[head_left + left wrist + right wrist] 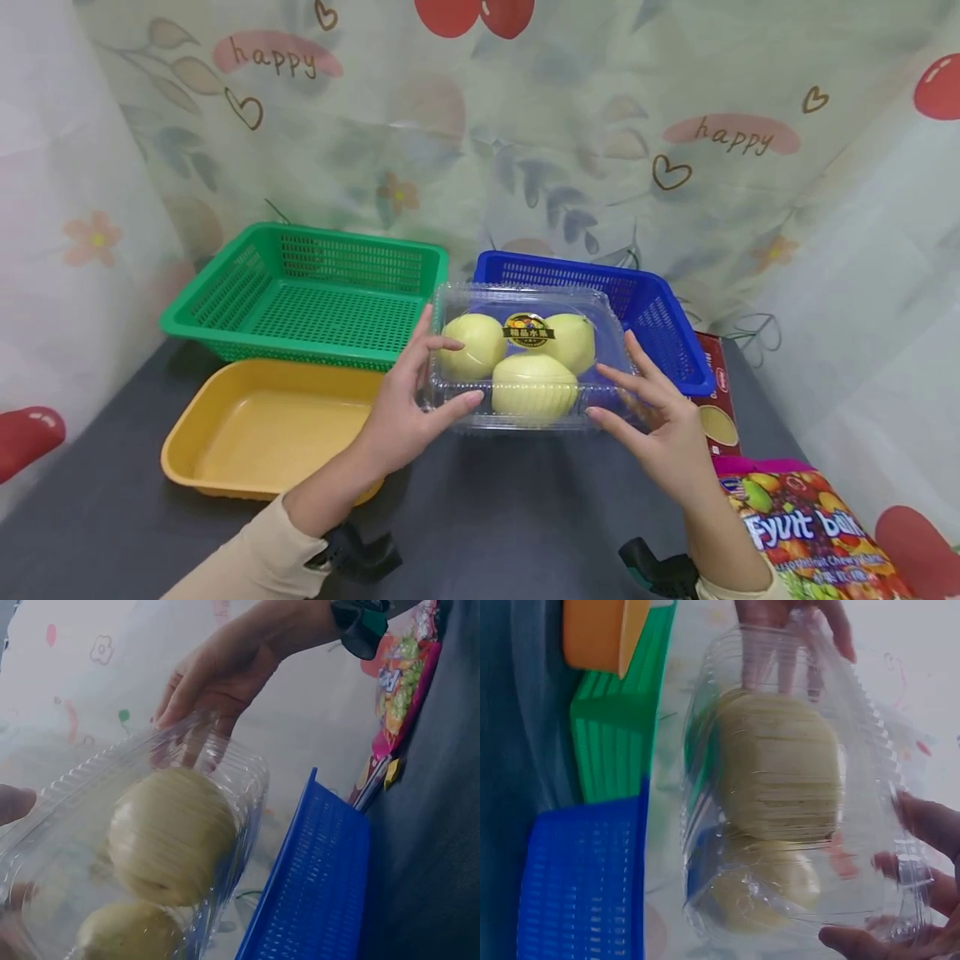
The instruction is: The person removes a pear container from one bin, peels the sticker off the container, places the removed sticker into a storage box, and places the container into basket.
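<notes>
A clear plastic clamshell box [517, 417] with three pale yellow-green fruits [534, 385] inside hangs above the table, a round black and gold label [528, 332] on its lid. My left hand [408, 400] grips the box's left side, thumb at the front edge and fingers along the side. On the opposite end my right hand [660, 417] holds it with thumb and fingers. Through the clear wall, the left wrist view shows one large fruit [172, 832] close up. From the right wrist, the same box [870, 825] appears tilted, with fingers of both hands at its ends.
Behind the box stands a blue basket [667, 333], partly covered by it. A green basket [300, 321] is at the back left, with a yellow tray [270, 433] before it. To the right lie a dark red package [716, 392] and a colourful candy bag [817, 533].
</notes>
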Tool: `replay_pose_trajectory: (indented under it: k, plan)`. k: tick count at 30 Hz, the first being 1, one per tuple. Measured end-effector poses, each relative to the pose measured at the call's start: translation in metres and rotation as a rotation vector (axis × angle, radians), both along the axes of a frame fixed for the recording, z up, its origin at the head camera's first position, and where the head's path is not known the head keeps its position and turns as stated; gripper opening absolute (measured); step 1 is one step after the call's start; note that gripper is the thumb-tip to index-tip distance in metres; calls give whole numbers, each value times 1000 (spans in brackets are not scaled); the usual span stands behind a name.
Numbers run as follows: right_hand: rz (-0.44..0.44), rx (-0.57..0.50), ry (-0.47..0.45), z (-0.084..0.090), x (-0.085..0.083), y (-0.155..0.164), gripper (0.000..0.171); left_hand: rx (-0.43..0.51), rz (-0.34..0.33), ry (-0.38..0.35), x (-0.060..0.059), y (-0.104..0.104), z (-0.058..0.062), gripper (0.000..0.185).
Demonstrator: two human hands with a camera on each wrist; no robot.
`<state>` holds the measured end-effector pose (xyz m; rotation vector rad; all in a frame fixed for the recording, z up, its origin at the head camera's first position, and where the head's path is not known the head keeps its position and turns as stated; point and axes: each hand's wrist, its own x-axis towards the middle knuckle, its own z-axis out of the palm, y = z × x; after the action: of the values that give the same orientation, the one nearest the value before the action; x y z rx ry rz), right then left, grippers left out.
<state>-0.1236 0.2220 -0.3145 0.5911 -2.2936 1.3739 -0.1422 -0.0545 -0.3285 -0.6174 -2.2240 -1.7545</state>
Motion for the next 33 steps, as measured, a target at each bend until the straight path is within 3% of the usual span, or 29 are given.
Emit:
replay_pose_trajectory:
  k: [6,10,15,17,24,29,33]
  plan:
    - [69,-57,112,-7,13,-8,41,90,-3,27,14,2,-3,49]
    - [82,-107,138,-13,20,-10,41,62,10,57,19,0,-7,56]
    - [77,-159,100,-20,33,-12,38,-1,41,124,25,-4,-14,60]
    - [67,-166,72,-23,38,-13,36,-9,53,148,28,-5,-17,52]
    - [-52,-104,-35,-30,55,-15,32,-34,86,214,35,-7,-29,52]
    - [-87,-104,-25,-38,63,-17,33,-53,80,238,40,-9,-35,52]
    - [-15,-180,70,-47,66,-18,37,-65,60,250,44,-11,-39,51]
